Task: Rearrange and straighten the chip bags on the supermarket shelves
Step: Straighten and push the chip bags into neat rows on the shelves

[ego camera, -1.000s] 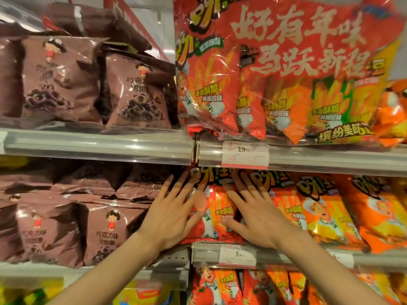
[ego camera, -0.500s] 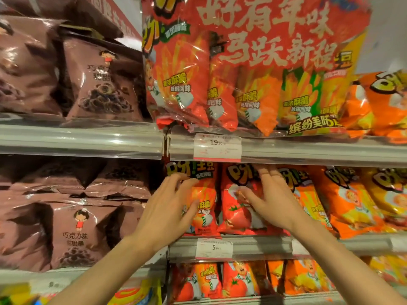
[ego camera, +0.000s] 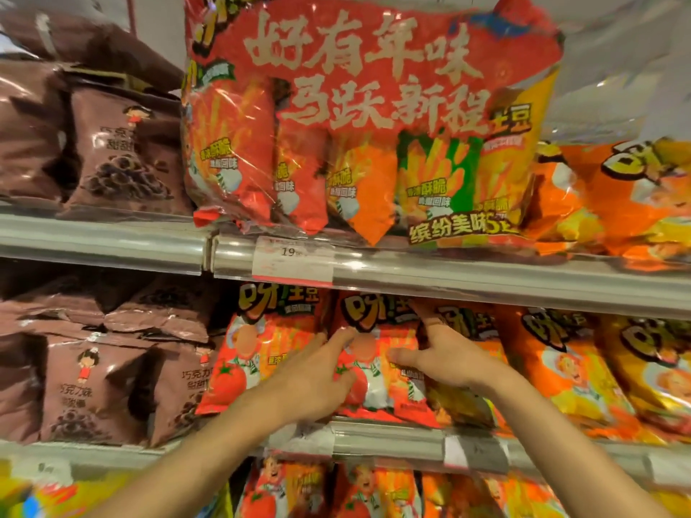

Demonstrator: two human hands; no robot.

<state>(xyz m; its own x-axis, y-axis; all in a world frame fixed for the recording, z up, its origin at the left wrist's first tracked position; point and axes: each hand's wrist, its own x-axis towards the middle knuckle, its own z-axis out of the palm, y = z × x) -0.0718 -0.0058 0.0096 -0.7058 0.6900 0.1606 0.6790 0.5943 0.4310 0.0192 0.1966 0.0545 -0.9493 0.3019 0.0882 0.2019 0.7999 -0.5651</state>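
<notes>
On the middle shelf two red tomato chip bags stand side by side, the left red bag (ego camera: 261, 353) and the right red bag (ego camera: 374, 315). My left hand (ego camera: 318, 372) lies across the seam between them, fingers spread and fairly straight, touching both fronts. My right hand (ego camera: 445, 357) holds the right red bag's right edge. Its thumb lies on the front and its fingers are tucked in between this bag and the neighbouring orange bag (ego camera: 467, 330). More orange bags (ego camera: 561, 368) lean in a row to the right.
A large red multipack (ego camera: 374, 125) stands on the upper shelf above my hands, over a price tag (ego camera: 291, 259) on the shelf rail (ego camera: 486, 278). Brown chocolate snack bags (ego camera: 93, 386) fill the shelves to the left. More red bags (ego camera: 276, 487) stand on the shelf below.
Both hands moved from lying flat on the bags to the right red bag. The right hand's fingers slid in beside that bag's edge. The view drew closer and shifted right.
</notes>
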